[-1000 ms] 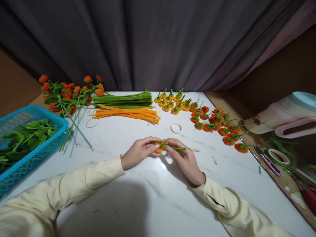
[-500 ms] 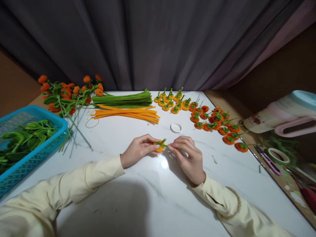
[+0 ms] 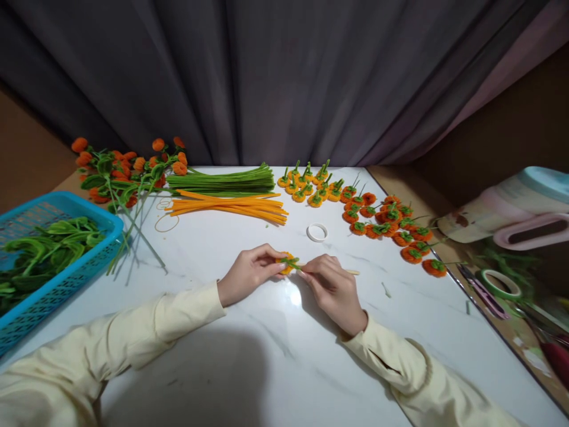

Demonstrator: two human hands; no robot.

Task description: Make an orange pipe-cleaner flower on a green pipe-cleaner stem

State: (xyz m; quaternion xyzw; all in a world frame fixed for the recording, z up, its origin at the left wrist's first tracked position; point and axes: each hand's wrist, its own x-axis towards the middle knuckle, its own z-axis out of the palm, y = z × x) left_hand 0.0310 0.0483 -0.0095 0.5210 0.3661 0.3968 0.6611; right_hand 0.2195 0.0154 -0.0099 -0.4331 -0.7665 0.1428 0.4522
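Over the middle of the white table (image 3: 275,332), my left hand (image 3: 249,274) pinches a small yellow-orange fuzzy flower (image 3: 285,270) with green strips on it. My right hand (image 3: 335,293) is closed round a thin pale stick (image 3: 352,272), whose far end sticks out to the right past the knuckles. The right fingertips meet the green strips at the flower's right side. Beyond the hands lies a white ring (image 3: 317,232). Orange stems (image 3: 226,206) and green stems (image 3: 226,181) are bundled farther back.
A blue basket (image 3: 62,279) of green leaves stands at the left, near stemmed orange flowers (image 3: 120,172). Yellow flower heads (image 3: 315,200) and orange ones (image 3: 411,254) lie back right. Along the right edge are a pitcher (image 3: 502,207), green tape (image 3: 500,284) and snips (image 3: 484,293).
My right fingers have closed in further, and the pale stick now shows in my right hand. The flower has turned slightly in my left hand.
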